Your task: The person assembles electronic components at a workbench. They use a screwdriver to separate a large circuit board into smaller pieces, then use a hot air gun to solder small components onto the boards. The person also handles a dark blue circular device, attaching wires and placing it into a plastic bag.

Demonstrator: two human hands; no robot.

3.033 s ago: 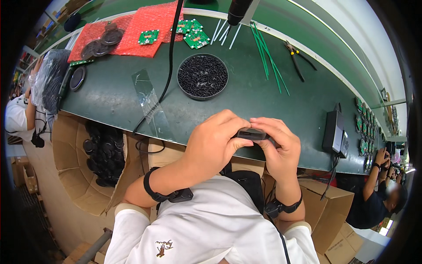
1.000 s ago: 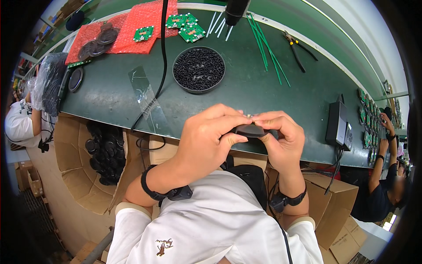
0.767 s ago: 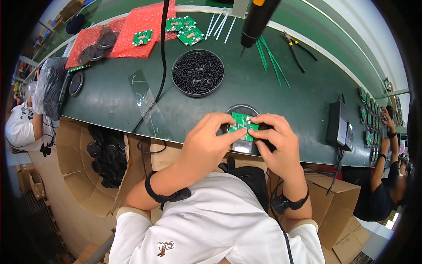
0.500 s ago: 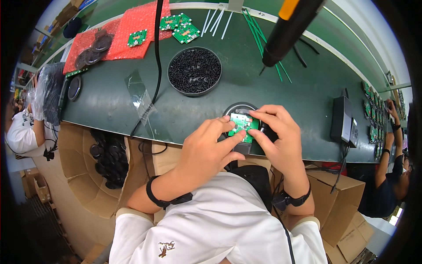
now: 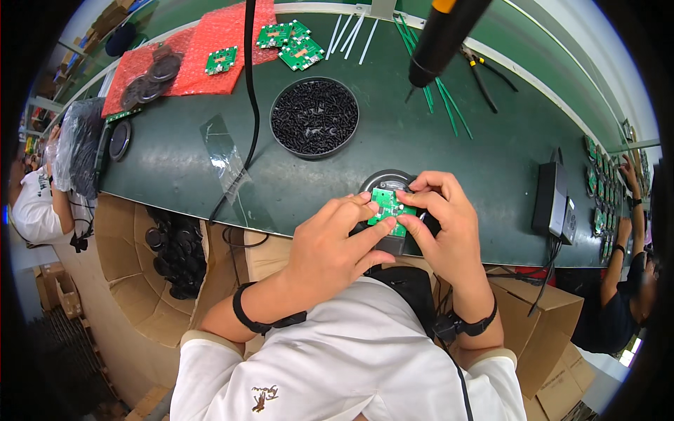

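Between my two hands is a green circuit board, slightly tilted, over a round black housing at the table's near edge. My left hand pinches the board's left side and lower corner with thumb and fingers. From the other side, my right hand grips the board's right edge between thumb and fingers. The fingers hide much of the housing and the board's edges. Beyond my hands stands a round dish full of small black screws. A black electric screwdriver hangs above the table, its bit pointing down.
More circuit boards lie at the back beside red bubble wrap. White strips, green strips and pliers lie further right. A black box with cables stands at right. Co-workers' arms reach in at far right.
The board has turned and tilted a little between my fingers, and my right fingers have shifted on it. The hanging screwdriver has moved left and up in view, uncovering the pliers.
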